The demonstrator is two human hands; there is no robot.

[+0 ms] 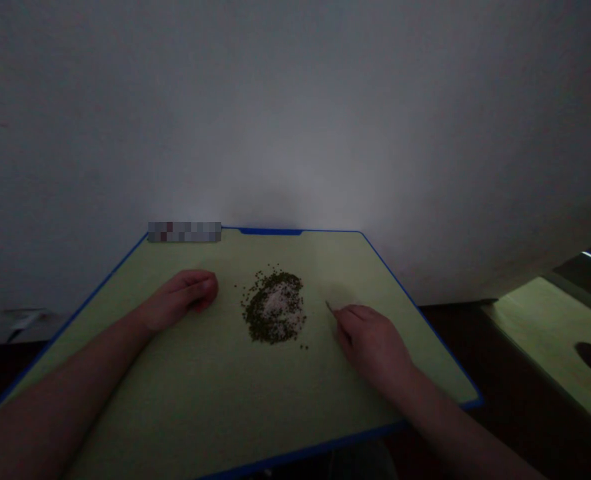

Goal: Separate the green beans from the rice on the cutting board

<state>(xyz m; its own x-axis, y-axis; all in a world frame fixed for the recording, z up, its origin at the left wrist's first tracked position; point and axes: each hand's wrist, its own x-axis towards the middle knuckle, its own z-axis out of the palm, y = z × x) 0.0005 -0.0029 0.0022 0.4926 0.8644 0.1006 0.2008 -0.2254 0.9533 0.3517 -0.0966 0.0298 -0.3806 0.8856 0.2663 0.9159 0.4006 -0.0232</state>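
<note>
A loose heap of small dark green beans [258, 327], mixed with white grains [278, 300] that look like rice, lies in the middle of the table. To its left, my left hand [190, 293] rests on the tabletop in a loose fist, apart from the heap; nothing shows in its fingers. On the other side, my right hand [368, 337] pinches a thin, short stick [330, 307]. The stick's tip points up and left, clear of the heap. A few stray beans [304, 347] lie near the heap's lower right edge.
The pale yellow-green table [215, 407] has a blue rim and stands against a grey wall [295, 120]. A blurred-out strip [184, 232] sits at its far left corner. Another pale surface [550, 327] with a dark round shape appears at the right.
</note>
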